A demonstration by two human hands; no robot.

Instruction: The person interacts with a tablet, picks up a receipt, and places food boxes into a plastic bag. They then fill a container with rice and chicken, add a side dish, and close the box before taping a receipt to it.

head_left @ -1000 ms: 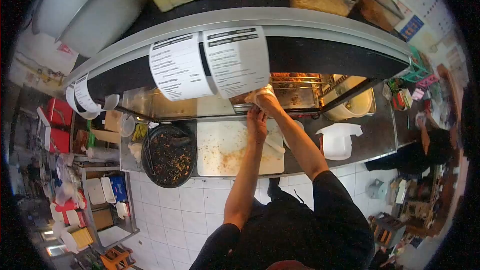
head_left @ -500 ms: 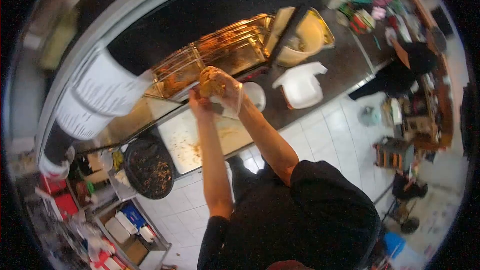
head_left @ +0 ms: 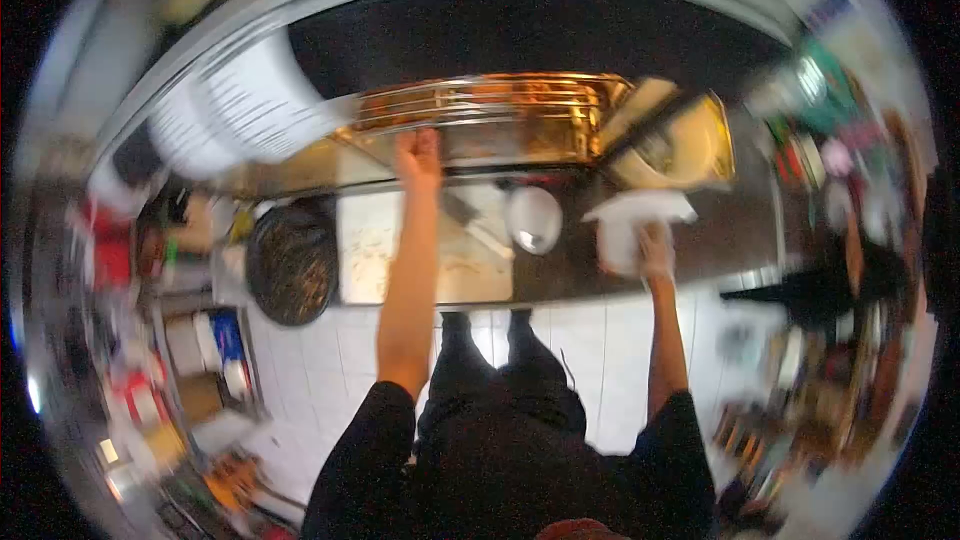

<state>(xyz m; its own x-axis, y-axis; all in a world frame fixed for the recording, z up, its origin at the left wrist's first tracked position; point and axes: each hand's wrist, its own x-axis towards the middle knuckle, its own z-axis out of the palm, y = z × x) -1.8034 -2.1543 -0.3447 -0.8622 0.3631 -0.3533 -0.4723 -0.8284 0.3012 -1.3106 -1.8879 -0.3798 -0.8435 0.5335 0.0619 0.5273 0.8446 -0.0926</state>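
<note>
My left hand (head_left: 418, 154) is at the front edge of the metal tray with a wire rack (head_left: 490, 105), fingers curled in; whether anything is inside them is hidden. Under that forearm lies a white cutting board (head_left: 375, 240) with brown crumbs. A knife (head_left: 488, 237) with a pale handle rests on it. My right hand (head_left: 655, 252), in a clear plastic glove, reaches over a white open takeaway box (head_left: 620, 225), its fingers smeared by motion. Between my hands sits a round white bowl (head_left: 535, 220).
Left of the board is a round black pan (head_left: 292, 265) with brown scraps. A cream tub (head_left: 690, 145) stands behind the box. A hanging white paper roll (head_left: 245, 105) is at upper left. Another person in black (head_left: 850, 275) is at far right.
My right hand has moved right from the tray to the white box; the lump of brown food it held no longer shows. My left hand stays near the tray. The view has turned.
</note>
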